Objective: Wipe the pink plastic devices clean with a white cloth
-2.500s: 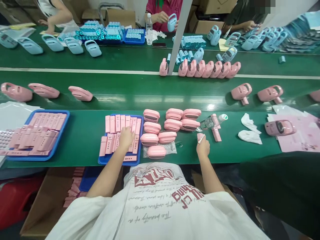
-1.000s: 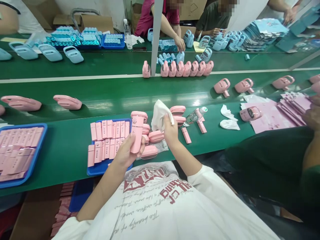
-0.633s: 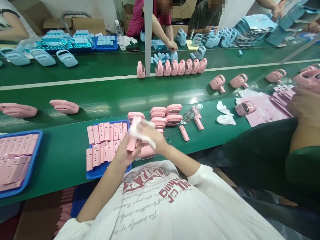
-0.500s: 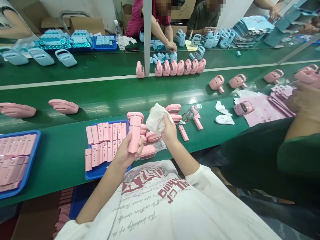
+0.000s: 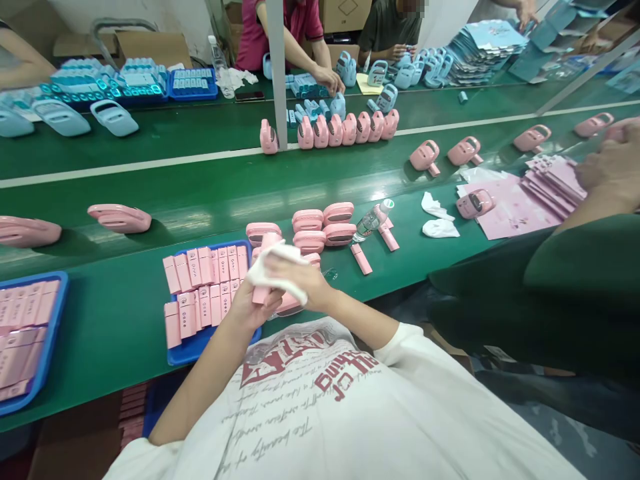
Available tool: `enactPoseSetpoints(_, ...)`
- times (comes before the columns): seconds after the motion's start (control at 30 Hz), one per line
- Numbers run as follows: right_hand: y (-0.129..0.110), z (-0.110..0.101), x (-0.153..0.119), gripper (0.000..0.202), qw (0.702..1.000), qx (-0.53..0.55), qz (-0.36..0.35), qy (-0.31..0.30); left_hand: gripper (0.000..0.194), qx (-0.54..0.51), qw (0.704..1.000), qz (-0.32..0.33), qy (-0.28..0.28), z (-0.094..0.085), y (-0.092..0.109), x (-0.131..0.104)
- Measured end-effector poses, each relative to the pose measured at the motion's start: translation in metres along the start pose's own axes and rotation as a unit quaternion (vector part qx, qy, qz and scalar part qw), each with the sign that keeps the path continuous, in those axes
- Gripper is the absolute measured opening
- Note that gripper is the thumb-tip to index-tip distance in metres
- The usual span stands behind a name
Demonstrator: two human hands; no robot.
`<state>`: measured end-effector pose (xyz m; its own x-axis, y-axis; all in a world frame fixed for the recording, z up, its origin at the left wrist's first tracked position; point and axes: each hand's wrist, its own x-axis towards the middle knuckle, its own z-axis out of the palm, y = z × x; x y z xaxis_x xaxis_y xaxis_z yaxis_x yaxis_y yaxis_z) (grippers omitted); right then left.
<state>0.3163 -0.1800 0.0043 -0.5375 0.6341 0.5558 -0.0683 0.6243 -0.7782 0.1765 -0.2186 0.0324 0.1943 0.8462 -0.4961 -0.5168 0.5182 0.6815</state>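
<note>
My left hand [image 5: 246,308] is closed around a pink, block-shaped piece [image 5: 271,239] held upright above the table's front edge. A white cloth [image 5: 260,268] is in my right hand [image 5: 311,285], laid across the front of that piece and hiding most of it. The right hand's fingers are partly covered and blurred by motion. Close behind the hands sit several pink rounded housings [image 5: 309,241] with dark windows. Left of my hands, a blue tray [image 5: 187,355] holds two rows of similar pink pieces [image 5: 187,315].
A clear bottle [image 5: 367,223] and loose pink pieces [image 5: 361,259] lie to the right, near crumpled white tissues [image 5: 440,229]. Another blue tray [image 5: 47,370] stands far left. Pink housings [image 5: 120,219] rest on the green belt [image 5: 200,193]. A co-worker's arm [image 5: 607,180] reaches over pink sheets at right.
My right hand has brought the cloth left and down onto the pink piece, which was held apart from it before. The view has shifted slightly.
</note>
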Motion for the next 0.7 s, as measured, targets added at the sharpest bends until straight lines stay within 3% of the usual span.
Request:
enactPoseSetpoints(0.03,0.003,-0.003,0.000,0.044,0.992,0.025,0.079,0.095,0.047,-0.012,1.000,-0.001,-0.009,0.001,0.001,-0.001)
enactPoseSetpoints(0.1,0.009,-0.007,0.002,0.050,0.923,0.090,0.244,0.283,0.047,-0.057,0.998,0.003,-0.035,0.004,0.002,-0.003)
enactPoseSetpoints(0.17,0.014,-0.007,0.003,0.056,0.856,0.150,0.334,0.366,0.044,-0.090,0.994,0.000,-0.063,0.008,0.002,-0.002)
enactPoseSetpoints(0.2,0.015,-0.006,0.003,0.059,0.851,0.161,0.349,0.359,0.043,-0.096,0.993,-0.008,-0.073,0.010,0.001,-0.001)
enactPoseSetpoints(0.27,0.013,-0.001,0.000,0.060,0.892,0.125,0.332,0.280,0.042,-0.088,0.993,-0.033,-0.073,0.013,-0.002,0.004)
enactPoseSetpoints(0.37,0.008,0.008,-0.009,0.053,0.978,0.001,0.195,0.067,0.033,-0.083,0.996,-0.040,0.014,0.014,-0.008,0.011)
enactPoseSetpoints(0.43,0.006,0.012,-0.015,0.049,0.993,-0.055,0.101,-0.040,0.026,-0.066,0.994,-0.031,0.082,0.012,-0.012,0.014)
enactPoseSetpoints(0.47,0.006,0.013,-0.018,0.048,0.992,-0.069,0.088,-0.056,0.026,-0.044,0.994,-0.030,0.101,0.011,-0.014,0.016)
enactPoseSetpoints(0.5,0.006,0.015,-0.020,0.049,0.991,-0.074,0.102,-0.043,0.031,-0.018,0.994,-0.034,0.105,0.009,-0.017,0.018)
enactPoseSetpoints(0.57,0.007,0.018,-0.023,0.051,0.979,-0.039,0.195,0.041,0.046,0.038,0.994,-0.040,0.091,0.006,-0.025,0.022)
enactPoseSetpoints(0.63,0.007,0.024,-0.025,0.055,0.941,0.061,0.312,0.117,0.056,0.091,0.992,-0.036,0.078,0.003,-0.034,0.027)
enactPoseSetpoints(0.7,0.008,0.029,-0.029,0.059,0.897,0.178,0.381,0.138,0.060,0.163,0.984,-0.022,0.065,0.003,-0.043,0.032)
